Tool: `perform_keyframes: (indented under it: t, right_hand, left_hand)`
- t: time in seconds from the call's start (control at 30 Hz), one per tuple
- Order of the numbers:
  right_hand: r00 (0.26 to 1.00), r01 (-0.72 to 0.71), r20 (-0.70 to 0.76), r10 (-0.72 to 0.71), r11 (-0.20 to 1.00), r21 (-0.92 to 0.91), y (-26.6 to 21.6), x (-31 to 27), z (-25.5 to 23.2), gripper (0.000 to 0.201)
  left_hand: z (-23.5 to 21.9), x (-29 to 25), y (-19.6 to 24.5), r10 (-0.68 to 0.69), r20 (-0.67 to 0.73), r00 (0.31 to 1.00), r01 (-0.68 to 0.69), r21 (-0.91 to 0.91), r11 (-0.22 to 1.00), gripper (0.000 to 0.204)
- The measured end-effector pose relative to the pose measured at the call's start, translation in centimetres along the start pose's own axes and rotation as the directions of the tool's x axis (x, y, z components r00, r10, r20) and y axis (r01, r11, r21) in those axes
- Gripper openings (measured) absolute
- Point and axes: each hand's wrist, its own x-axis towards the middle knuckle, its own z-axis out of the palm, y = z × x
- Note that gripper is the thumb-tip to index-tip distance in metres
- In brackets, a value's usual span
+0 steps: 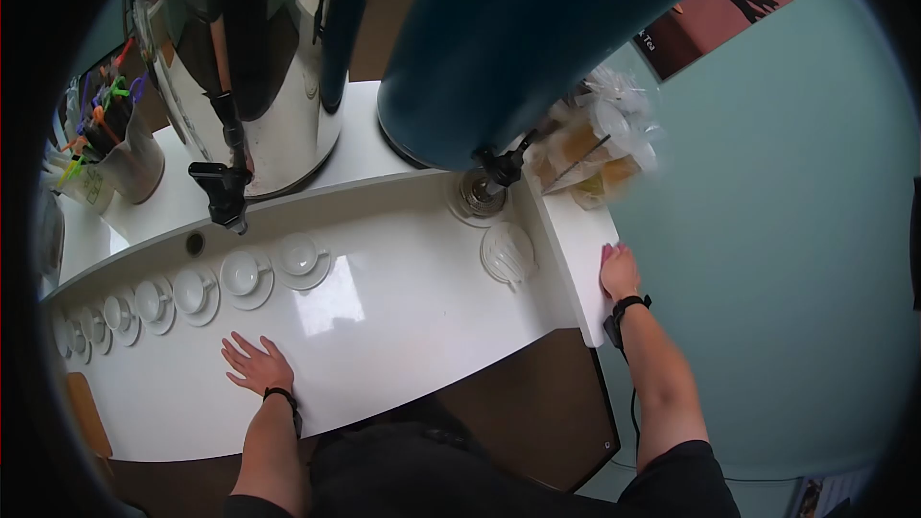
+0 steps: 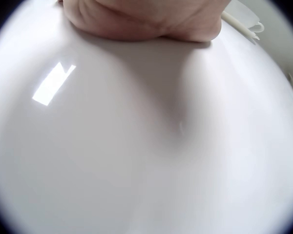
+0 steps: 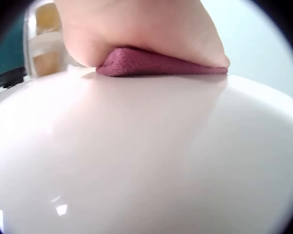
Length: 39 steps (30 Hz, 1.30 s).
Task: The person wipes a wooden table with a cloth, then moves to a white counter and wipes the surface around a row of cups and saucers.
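In the head view the left hand (image 1: 259,364) rests on the white counter (image 1: 403,326) with spread fingers, just below a row of white cups (image 1: 244,273) on saucers. Its heel (image 2: 146,24) presses on the glossy surface in the left wrist view. Over on the raised white ledge (image 1: 585,259) at the right, the right hand (image 1: 620,271) lies on a folded pink cloth (image 3: 146,63). That cloth is flat between palm and ledge in the right wrist view; the fingertips are hidden there.
A steel urn (image 1: 278,125) and a blue urn (image 1: 518,48) with black taps stand behind the counter. Stacked saucers (image 1: 507,253) sit at its right end. Plastic bags (image 1: 600,134) lie at the ledge's back, and a holder of straws (image 1: 129,163) stands back left.
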Motion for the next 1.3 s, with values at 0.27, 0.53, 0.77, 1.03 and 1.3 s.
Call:
perform_keyframes:
  t: [0.27, 0.53, 0.77, 1.03, 1.3]
  right_hand:
    - [0.896, 0.444, 0.059, -0.441, 0.893, -0.074, 0.9, -9.4, 2.1, 0.051]
    - [0.97, 0.241, -0.024, -0.241, 0.97, -0.018, 3.5, -9.7, 2.4, 0.059]
    - [0.95, 0.31, -0.016, -0.313, 0.947, -0.085, 2.5, -11.3, 2.5, 0.055]
    - [0.889, 0.421, -0.108, -0.445, 0.887, -0.189, 2.9, -11.7, 3.2, 0.052]
    - [0.868, 0.441, -0.145, -0.475, 0.871, -0.217, 2.0, -12.7, 2.8, 0.068]
  left_hand:
    - [0.1, 0.1, 0.0, -0.005, 0.005, 1.0, 0.005, 0.015, 1.0, 0.068]
    - [-0.5, -0.1, -0.2, 0.001, 0.025, 1.0, 0.001, -0.072, 0.997, 0.072]
    - [-1.6, -0.3, -0.3, 0.009, 0.074, 0.997, 0.0, -0.124, 0.992, 0.071]
    - [-1.7, -0.3, -0.2, 0.008, 0.062, 0.998, 0.0, -0.13, 0.992, 0.071]
    - [-1.1, -0.3, -0.2, 0.005, 0.028, 1.0, -0.002, -0.086, 0.996, 0.071]
